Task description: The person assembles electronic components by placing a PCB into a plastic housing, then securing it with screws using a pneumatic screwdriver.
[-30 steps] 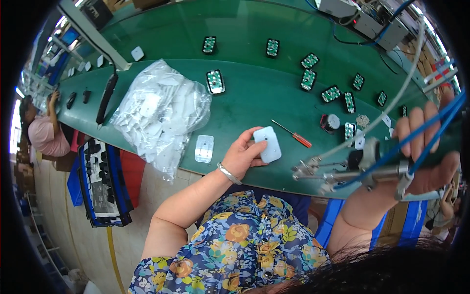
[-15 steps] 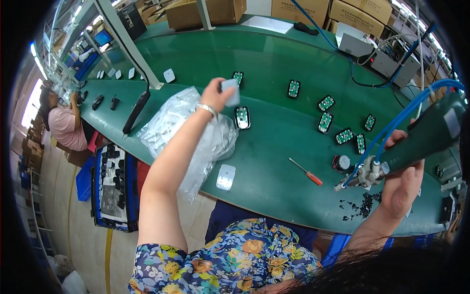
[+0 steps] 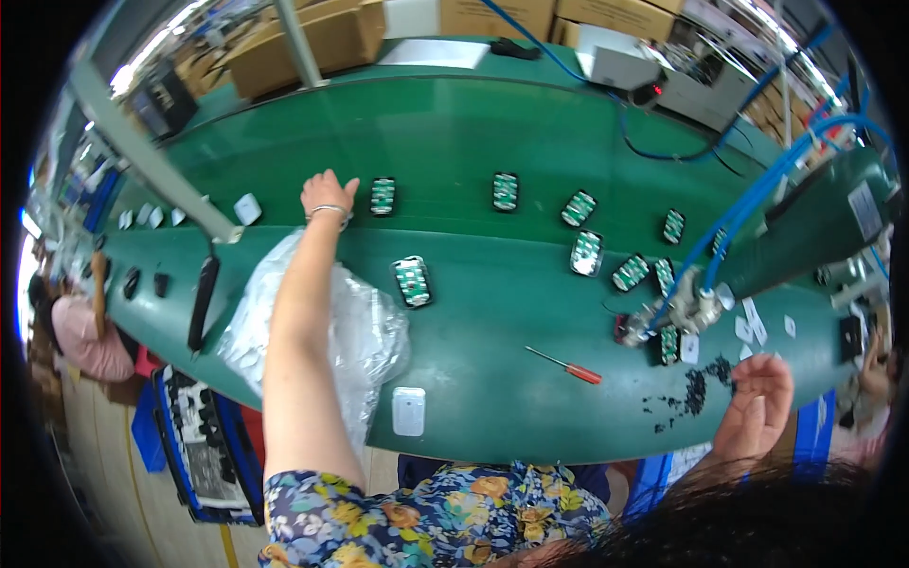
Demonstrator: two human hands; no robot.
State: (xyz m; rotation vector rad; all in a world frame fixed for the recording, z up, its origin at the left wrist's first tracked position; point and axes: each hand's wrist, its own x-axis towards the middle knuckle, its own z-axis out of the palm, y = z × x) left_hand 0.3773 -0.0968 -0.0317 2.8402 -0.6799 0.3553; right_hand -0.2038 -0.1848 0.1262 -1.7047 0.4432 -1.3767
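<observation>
My left hand [image 3: 329,194] reaches out over the green workbench at the far end of a clear plastic bag [image 3: 365,327] of white pieces. Its fingers and thumb are apart, and I see nothing in it. To its right lies a black-cased green circuit board [image 3: 383,196]; a larger-looking circuit board [image 3: 412,281] sits nearer me. My right hand [image 3: 755,407] is beside a scatter of small black parts [image 3: 698,390] at the right front. Its fingers are loosely bent, thumb apart, holding nothing visible. A white rounded cover [image 3: 409,412] lies near the front edge.
A red-handled screwdriver [image 3: 579,372] lies mid-bench. Several more circuit boards [image 3: 579,208] spread to the right. A big green cylinder [image 3: 814,218] with blue hoses overhangs the right side. A grey post [image 3: 156,156] rises at left. A person in pink [image 3: 90,336] sits far left.
My left hand has moved left and no longer shows the white cover. My right hand has come away from the green cylinder, down toward the black parts. The view has shifted.
</observation>
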